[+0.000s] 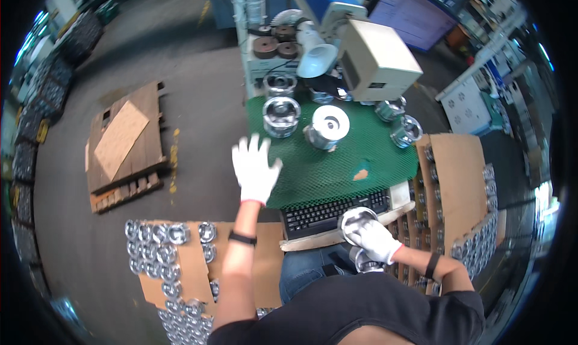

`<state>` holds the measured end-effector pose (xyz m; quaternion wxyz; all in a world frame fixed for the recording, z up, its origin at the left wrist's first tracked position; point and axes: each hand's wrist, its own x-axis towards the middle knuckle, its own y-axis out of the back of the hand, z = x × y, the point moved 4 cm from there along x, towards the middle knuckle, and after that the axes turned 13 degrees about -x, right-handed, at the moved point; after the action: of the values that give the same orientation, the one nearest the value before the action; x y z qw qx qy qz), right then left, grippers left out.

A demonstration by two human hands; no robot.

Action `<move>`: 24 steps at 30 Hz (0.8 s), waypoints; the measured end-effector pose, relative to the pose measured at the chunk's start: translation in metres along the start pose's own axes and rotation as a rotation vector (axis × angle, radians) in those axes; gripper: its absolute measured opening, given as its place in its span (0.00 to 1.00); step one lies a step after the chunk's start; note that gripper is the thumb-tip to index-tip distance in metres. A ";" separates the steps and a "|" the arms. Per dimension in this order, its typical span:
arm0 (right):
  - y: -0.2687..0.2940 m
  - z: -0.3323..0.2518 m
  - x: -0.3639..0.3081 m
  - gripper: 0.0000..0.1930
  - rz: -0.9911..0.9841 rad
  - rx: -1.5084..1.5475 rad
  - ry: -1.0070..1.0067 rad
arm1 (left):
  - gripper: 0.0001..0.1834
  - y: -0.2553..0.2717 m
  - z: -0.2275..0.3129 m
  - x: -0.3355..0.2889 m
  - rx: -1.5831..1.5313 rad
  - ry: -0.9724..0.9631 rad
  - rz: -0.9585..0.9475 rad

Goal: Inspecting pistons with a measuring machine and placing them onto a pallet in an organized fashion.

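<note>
My left hand (255, 169), in a white glove, reaches over the left edge of the green mesh mat (313, 170). Its fingers are spread and nothing is in them. The nearest thing to it is a shiny metal piston (281, 117) on the mat. My right hand (378, 241), also gloved, is closed on another metal piston (355, 217) above the right end of the black keyboard (319, 217). Just below that hand, by my lap, is a further piston (363, 261), partly hidden; what supports it I cannot tell. A piston with a white top (330, 126) stands mid-mat.
More pistons (406, 131) stand at the mat's right edge, beneath a beige box-shaped machine head (379, 62). Cardboard layers with rows of pistons flank me: a left stack (253, 248) and a right stack (457, 188). A wooden pallet (123, 146) lies on the floor at left.
</note>
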<state>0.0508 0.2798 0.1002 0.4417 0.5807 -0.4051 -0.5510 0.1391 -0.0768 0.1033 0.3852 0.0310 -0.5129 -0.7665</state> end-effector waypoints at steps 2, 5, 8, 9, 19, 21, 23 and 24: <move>-0.008 -0.004 -0.038 0.25 -0.054 0.005 -0.137 | 0.30 -0.028 0.006 0.054 0.102 -0.128 -0.073; -0.024 -0.016 -0.099 0.24 -0.157 -0.037 -0.387 | 0.27 -0.091 0.000 0.103 0.303 -0.170 -0.274; -0.041 -0.034 -0.155 0.27 -0.234 0.036 -0.637 | 0.17 -0.136 -0.012 0.124 0.263 -0.213 -0.361; -0.053 -0.042 -0.176 0.28 -0.254 0.044 -0.706 | 0.16 -0.141 -0.019 0.125 0.216 -0.127 -0.344; -0.240 -0.227 -0.405 0.33 -0.804 0.445 -1.307 | 0.21 -0.042 0.003 -0.087 -0.046 0.104 -0.034; -0.287 -0.282 -0.453 0.39 -0.811 0.670 -1.402 | 0.19 -0.040 -0.002 -0.165 -0.386 0.551 -0.061; -0.280 -0.298 -0.477 0.41 -0.861 0.737 -1.495 | 0.18 -0.046 0.032 -0.235 -0.450 0.603 -0.155; -0.276 -0.316 -0.485 0.44 -0.905 0.792 -1.597 | 0.17 -0.047 0.049 -0.265 -0.524 0.655 -0.245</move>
<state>0.3305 0.8428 -0.0274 -0.4369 0.2450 -0.4782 -0.7214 0.2767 0.1339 -0.0032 0.4285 0.2343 -0.1442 -0.8606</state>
